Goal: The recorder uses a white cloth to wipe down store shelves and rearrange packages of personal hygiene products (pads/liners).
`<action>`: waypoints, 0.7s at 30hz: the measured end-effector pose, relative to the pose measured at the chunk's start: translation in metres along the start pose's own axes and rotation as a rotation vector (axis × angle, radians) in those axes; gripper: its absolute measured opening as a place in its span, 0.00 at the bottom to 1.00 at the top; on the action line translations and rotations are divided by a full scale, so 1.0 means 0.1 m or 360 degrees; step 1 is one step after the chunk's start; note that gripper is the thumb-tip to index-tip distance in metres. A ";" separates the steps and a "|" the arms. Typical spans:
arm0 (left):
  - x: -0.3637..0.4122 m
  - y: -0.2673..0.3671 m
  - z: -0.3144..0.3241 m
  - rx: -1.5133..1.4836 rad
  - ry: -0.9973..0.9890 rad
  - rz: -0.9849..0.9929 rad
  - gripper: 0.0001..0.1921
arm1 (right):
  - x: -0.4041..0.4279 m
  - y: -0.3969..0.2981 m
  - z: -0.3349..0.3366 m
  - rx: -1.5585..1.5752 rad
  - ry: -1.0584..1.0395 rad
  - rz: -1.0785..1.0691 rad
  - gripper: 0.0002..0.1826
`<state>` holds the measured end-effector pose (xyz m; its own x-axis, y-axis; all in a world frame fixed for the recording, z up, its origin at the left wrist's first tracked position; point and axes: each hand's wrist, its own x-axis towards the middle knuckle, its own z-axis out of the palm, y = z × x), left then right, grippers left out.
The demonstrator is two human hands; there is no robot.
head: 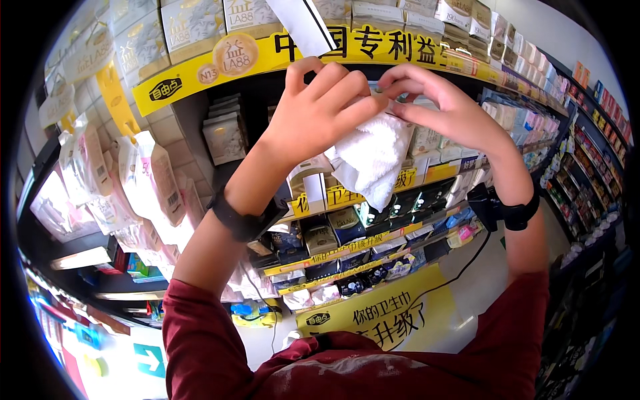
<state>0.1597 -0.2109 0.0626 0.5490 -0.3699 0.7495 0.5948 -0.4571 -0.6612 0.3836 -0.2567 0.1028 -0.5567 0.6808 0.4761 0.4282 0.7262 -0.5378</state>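
A crumpled white terry cloth [372, 155] hangs below my hands in front of the shelving. My left hand [322, 107] is curled over its top, with the cloth bunched under the fingers. My right hand [445, 107] meets it from the other side, thumb and fingers bent at the cloth's upper edge. What lies between those right fingertips is partly hidden. Just beyond my left knuckles, a white paper strip with a black line [305, 25] slants across a yellow shelf-edge banner [370, 47].
Boxed packs [192, 27] line the top shelf, and more packs [320, 237] fill lower tiers. Pink-white bags [150, 180] hang at left. A dark cable [465, 267] runs from the device on my right wrist. Another stocked shelf [590, 170] stands at right.
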 end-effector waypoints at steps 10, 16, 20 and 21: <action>-0.02 0.01 0.10 -0.0450 -0.0085 -0.0292 0.28 | 0.11 0.13 -0.45 -0.0067 0.0329 -0.0079 0.13; 0.14 0.12 0.18 0.0026 -0.0496 -0.0379 0.22 | 0.48 0.14 -0.39 0.0352 0.0841 -0.0362 0.12; 0.15 0.17 0.32 0.0126 -0.0592 -0.0375 0.20 | 0.65 0.32 -0.46 0.0339 0.0806 -0.0486 0.11; 0.15 0.19 0.34 0.0130 -0.0592 -0.0375 0.20 | 0.66 0.35 -0.47 0.0304 0.0795 -0.0445 0.10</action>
<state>0.1987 -0.1974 0.0603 0.5577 0.0595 0.8279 0.7653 -0.4230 -0.4851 0.3949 -0.1818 0.1484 -0.2079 0.4625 0.8619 0.1527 0.8857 -0.4384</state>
